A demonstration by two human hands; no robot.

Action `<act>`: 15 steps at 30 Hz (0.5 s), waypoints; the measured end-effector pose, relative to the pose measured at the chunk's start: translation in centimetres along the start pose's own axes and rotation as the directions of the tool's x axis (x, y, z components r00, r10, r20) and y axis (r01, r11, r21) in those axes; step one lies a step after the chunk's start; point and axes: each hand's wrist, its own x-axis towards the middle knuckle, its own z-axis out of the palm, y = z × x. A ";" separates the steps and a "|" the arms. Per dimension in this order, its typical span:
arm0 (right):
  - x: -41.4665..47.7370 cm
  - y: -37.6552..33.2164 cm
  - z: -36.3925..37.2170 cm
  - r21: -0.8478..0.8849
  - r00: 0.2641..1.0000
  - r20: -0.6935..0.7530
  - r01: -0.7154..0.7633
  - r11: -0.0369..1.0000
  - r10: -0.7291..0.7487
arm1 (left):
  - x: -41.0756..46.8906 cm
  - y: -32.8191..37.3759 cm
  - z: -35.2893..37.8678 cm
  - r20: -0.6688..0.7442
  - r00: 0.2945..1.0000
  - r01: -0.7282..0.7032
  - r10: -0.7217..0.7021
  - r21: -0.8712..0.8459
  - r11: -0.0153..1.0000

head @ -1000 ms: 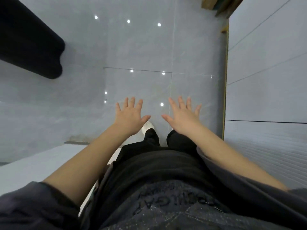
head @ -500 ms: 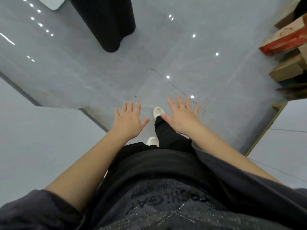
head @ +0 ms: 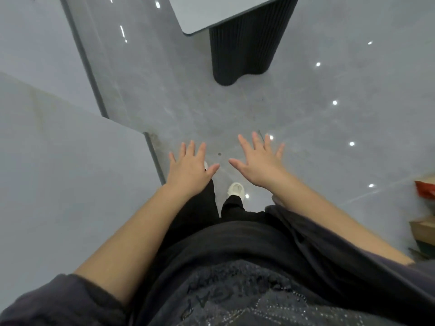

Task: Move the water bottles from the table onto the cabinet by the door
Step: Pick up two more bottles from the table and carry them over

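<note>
Both hands were held out palm-down over the glossy grey floor, left hand and right hand side by side but apart, fingers spread and holding nothing. The surface (pale top on a dark ribbed pedestal) lay ahead at the frame's upper edge. No water bottles were in view; one white shoe showed below the hands.

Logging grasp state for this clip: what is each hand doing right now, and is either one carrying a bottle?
Left hand: open, fingers spread, holding nothing.
Right hand: open, fingers spread, holding nothing.
No bottle is in view.
</note>
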 end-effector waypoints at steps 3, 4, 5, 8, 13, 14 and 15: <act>2.7 -1.5 -1.8 -0.019 1.000 0.007 0.025 1.000 -0.025 | 2.3 -1.6 -1.6 -0.010 0.999 0.036 -0.037 -0.030 0.999; 3.6 -2.1 -2.4 -0.027 1.000 0.009 0.029 0.999 -0.029 | 3.3 -2.2 -2.2 -0.009 0.999 0.040 -0.040 -0.035 0.999; 4.6 -2.6 -3.1 -0.034 1.000 0.010 0.030 0.999 -0.030 | 4.2 -2.7 -2.8 -0.005 0.999 0.039 -0.039 -0.038 0.999; 7.8 -4.9 -5.3 -0.043 1.000 0.004 0.020 0.999 -0.020 | 7.4 -4.4 -5.0 0.020 1.000 0.019 -0.018 -0.047 0.999; 13.4 -10.1 -9.9 -0.027 1.000 0.008 -0.026 0.999 0.026 | 13.6 -8.7 -11.3 0.045 0.998 -0.041 0.041 0.005 0.999; 14.3 -11.3 -10.7 -0.025 1.000 0.011 -0.027 0.999 0.027 | 14.8 -9.8 -12.7 0.041 0.998 -0.050 0.049 0.017 0.999; 15.4 -12.6 -11.6 -0.024 1.000 0.012 -0.026 0.999 0.027 | 16.0 -10.9 -13.9 0.035 0.998 -0.057 0.056 0.033 0.998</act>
